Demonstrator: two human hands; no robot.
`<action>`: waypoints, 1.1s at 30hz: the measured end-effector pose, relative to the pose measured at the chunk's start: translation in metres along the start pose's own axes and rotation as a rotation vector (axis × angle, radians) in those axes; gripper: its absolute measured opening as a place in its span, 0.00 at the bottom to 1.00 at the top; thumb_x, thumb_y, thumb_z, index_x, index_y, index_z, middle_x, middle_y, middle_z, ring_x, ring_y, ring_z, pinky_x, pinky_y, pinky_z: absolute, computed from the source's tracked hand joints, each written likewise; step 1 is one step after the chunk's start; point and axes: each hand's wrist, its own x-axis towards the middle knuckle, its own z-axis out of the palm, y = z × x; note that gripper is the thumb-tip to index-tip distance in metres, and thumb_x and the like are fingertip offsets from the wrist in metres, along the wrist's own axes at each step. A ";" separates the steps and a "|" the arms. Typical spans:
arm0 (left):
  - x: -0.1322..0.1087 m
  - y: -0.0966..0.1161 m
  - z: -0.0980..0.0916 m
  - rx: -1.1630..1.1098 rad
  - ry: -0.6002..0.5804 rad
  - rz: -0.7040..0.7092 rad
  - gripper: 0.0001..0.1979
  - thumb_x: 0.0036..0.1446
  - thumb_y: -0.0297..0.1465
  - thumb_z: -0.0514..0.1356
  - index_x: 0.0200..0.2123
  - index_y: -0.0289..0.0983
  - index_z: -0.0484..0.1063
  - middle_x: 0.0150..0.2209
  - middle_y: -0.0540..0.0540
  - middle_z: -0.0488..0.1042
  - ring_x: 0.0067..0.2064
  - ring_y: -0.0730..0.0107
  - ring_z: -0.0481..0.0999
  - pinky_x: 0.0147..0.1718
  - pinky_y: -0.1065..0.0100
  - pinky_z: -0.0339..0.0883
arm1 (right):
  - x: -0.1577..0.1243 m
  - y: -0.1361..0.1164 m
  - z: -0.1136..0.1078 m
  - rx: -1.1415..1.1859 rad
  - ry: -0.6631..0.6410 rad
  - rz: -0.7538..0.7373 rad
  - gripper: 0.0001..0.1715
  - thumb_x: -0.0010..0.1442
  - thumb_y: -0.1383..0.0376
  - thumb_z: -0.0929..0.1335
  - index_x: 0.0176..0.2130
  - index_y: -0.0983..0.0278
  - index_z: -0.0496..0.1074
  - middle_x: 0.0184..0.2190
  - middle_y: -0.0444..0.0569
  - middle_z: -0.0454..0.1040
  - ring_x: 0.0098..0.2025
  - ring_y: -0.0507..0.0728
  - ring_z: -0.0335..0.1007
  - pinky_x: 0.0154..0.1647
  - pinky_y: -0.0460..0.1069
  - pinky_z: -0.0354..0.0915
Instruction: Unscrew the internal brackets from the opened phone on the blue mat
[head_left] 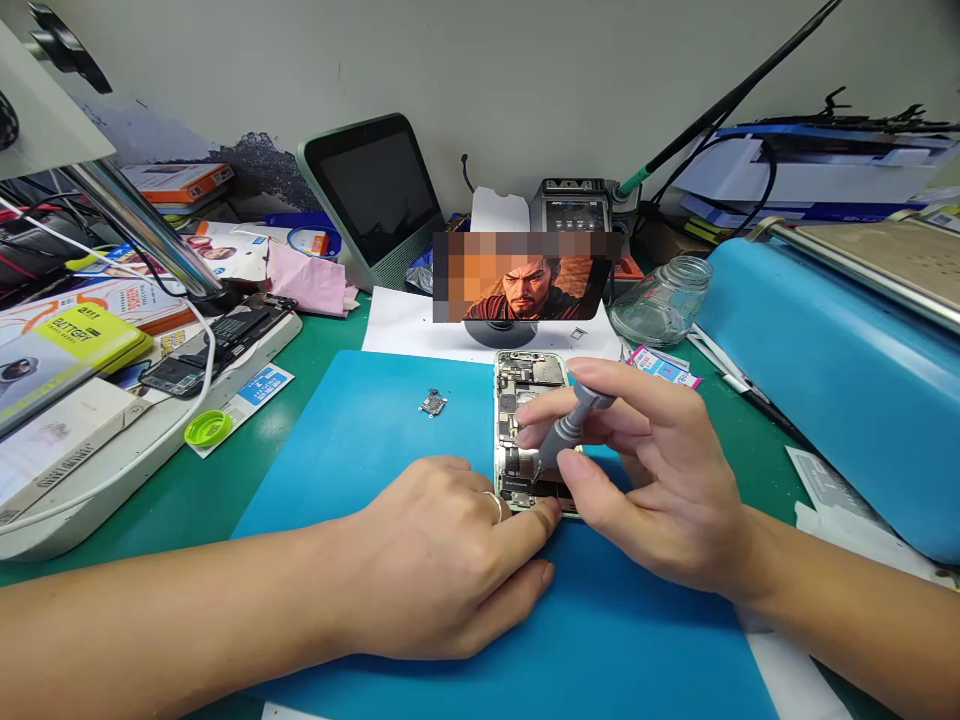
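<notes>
On your green tabletop (210, 500), your curled left hand (450, 555), grip unclear, partly hides an opened phone (517, 392) at one o'clock; your right hand (660, 470) pinches a screwdriver (559, 438).

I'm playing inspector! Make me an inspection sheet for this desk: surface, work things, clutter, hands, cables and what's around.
Surface: blue mat on a green table.
Work things: opened phone on the mat, insides showing; grey screwdriver, tip down at the phone's lower part; small board left of the phone.
Clutter: yellow battery box and bright green lid on the left; glass jar on the right.
Hands: left hand with a finger at the phone's lower end; right hand holding the screwdriver.
Cables: white cable on the left; black cable at back right.
Surroundings: pale wall, dark display, lit screen.
Co-workers: nothing seen.
</notes>
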 end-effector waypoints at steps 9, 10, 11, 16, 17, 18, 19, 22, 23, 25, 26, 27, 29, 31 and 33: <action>-0.001 0.001 -0.001 -0.004 -0.006 0.003 0.14 0.72 0.34 0.52 0.50 0.33 0.73 0.26 0.52 0.74 0.23 0.64 0.71 0.24 0.57 0.60 | 0.001 0.001 0.000 -0.045 0.031 -0.021 0.37 0.65 0.75 0.69 0.65 0.48 0.60 0.46 0.47 0.78 0.41 0.56 0.80 0.41 0.52 0.82; -0.001 0.001 -0.001 -0.004 -0.004 0.001 0.14 0.72 0.34 0.52 0.50 0.33 0.73 0.26 0.52 0.74 0.23 0.64 0.71 0.24 0.57 0.60 | 0.002 0.001 0.000 -0.044 0.029 -0.022 0.37 0.65 0.76 0.69 0.66 0.49 0.60 0.46 0.48 0.78 0.42 0.56 0.81 0.41 0.51 0.82; -0.001 0.001 -0.001 -0.005 -0.003 0.000 0.13 0.72 0.34 0.52 0.49 0.33 0.73 0.26 0.52 0.74 0.23 0.64 0.70 0.24 0.57 0.60 | 0.002 0.001 0.000 -0.040 0.023 -0.025 0.38 0.65 0.76 0.68 0.66 0.49 0.60 0.46 0.47 0.78 0.43 0.56 0.81 0.40 0.51 0.82; -0.001 0.001 -0.001 -0.007 -0.018 -0.002 0.14 0.72 0.34 0.52 0.51 0.33 0.73 0.26 0.51 0.75 0.23 0.64 0.72 0.25 0.58 0.62 | 0.001 0.003 -0.002 -0.030 0.032 -0.037 0.38 0.65 0.75 0.70 0.66 0.48 0.61 0.47 0.46 0.78 0.42 0.55 0.80 0.40 0.50 0.81; -0.001 0.001 -0.001 -0.007 -0.021 -0.003 0.14 0.72 0.34 0.52 0.51 0.33 0.73 0.26 0.51 0.75 0.23 0.64 0.72 0.25 0.58 0.62 | 0.000 0.004 -0.003 -0.039 0.035 -0.047 0.38 0.64 0.73 0.71 0.66 0.47 0.62 0.49 0.47 0.78 0.42 0.55 0.79 0.40 0.51 0.81; -0.001 0.001 -0.001 -0.005 -0.023 -0.004 0.14 0.72 0.34 0.52 0.50 0.33 0.73 0.26 0.51 0.75 0.24 0.64 0.72 0.25 0.58 0.62 | 0.000 0.005 -0.003 -0.054 0.036 -0.059 0.38 0.64 0.71 0.72 0.67 0.47 0.62 0.51 0.47 0.78 0.41 0.56 0.79 0.40 0.52 0.80; -0.001 0.000 -0.001 -0.004 -0.022 -0.004 0.14 0.72 0.34 0.52 0.50 0.33 0.73 0.26 0.51 0.75 0.24 0.64 0.73 0.25 0.59 0.62 | 0.000 0.005 -0.004 -0.070 0.037 -0.073 0.37 0.65 0.70 0.73 0.67 0.47 0.63 0.52 0.47 0.78 0.41 0.56 0.78 0.40 0.53 0.80; -0.001 0.001 -0.001 0.006 -0.018 0.000 0.14 0.72 0.34 0.52 0.51 0.33 0.73 0.26 0.51 0.75 0.23 0.65 0.72 0.25 0.59 0.61 | 0.000 0.005 -0.005 -0.114 0.058 -0.112 0.35 0.66 0.69 0.71 0.67 0.46 0.64 0.49 0.47 0.80 0.40 0.58 0.76 0.41 0.55 0.78; -0.001 0.001 -0.001 0.008 -0.014 0.001 0.15 0.72 0.34 0.52 0.51 0.33 0.73 0.26 0.51 0.75 0.23 0.65 0.72 0.25 0.59 0.60 | 0.000 0.005 -0.006 -0.122 0.067 -0.124 0.35 0.66 0.69 0.71 0.67 0.46 0.65 0.48 0.47 0.81 0.40 0.59 0.76 0.42 0.56 0.78; -0.001 0.001 -0.001 0.010 -0.013 0.001 0.15 0.72 0.34 0.52 0.51 0.33 0.74 0.26 0.51 0.76 0.24 0.64 0.72 0.24 0.58 0.60 | 0.000 0.004 -0.006 -0.126 0.078 -0.134 0.33 0.67 0.69 0.70 0.66 0.48 0.66 0.50 0.48 0.80 0.43 0.60 0.76 0.45 0.58 0.77; -0.001 0.002 -0.001 0.010 -0.015 0.000 0.15 0.72 0.34 0.52 0.51 0.32 0.74 0.27 0.51 0.76 0.24 0.64 0.73 0.25 0.58 0.60 | 0.000 0.004 -0.006 -0.122 0.083 -0.130 0.32 0.67 0.69 0.69 0.66 0.48 0.66 0.52 0.48 0.80 0.45 0.60 0.77 0.47 0.58 0.77; -0.002 0.002 -0.001 0.009 -0.017 -0.001 0.15 0.72 0.34 0.52 0.51 0.32 0.73 0.27 0.51 0.76 0.24 0.64 0.73 0.25 0.58 0.61 | -0.001 0.004 -0.006 -0.114 0.085 -0.120 0.32 0.68 0.69 0.69 0.66 0.49 0.66 0.54 0.48 0.79 0.48 0.60 0.77 0.48 0.58 0.77; -0.002 0.002 -0.001 0.012 -0.020 -0.001 0.14 0.72 0.34 0.53 0.50 0.32 0.73 0.27 0.51 0.76 0.24 0.64 0.73 0.25 0.58 0.61 | -0.001 0.004 -0.006 -0.100 0.082 -0.102 0.32 0.68 0.70 0.69 0.67 0.49 0.65 0.57 0.48 0.78 0.49 0.60 0.78 0.46 0.56 0.77; -0.002 0.001 -0.001 0.011 -0.012 0.005 0.14 0.72 0.34 0.53 0.50 0.32 0.74 0.27 0.51 0.76 0.24 0.65 0.72 0.25 0.58 0.61 | -0.002 0.004 -0.005 -0.115 0.076 -0.113 0.34 0.67 0.70 0.69 0.67 0.48 0.64 0.56 0.47 0.79 0.44 0.58 0.77 0.42 0.55 0.77; -0.002 0.001 0.000 0.009 -0.002 0.009 0.14 0.72 0.34 0.53 0.50 0.32 0.73 0.27 0.51 0.75 0.24 0.65 0.72 0.24 0.58 0.60 | -0.002 0.004 -0.005 -0.145 0.077 -0.125 0.36 0.67 0.71 0.69 0.68 0.46 0.64 0.52 0.47 0.80 0.41 0.59 0.76 0.41 0.56 0.75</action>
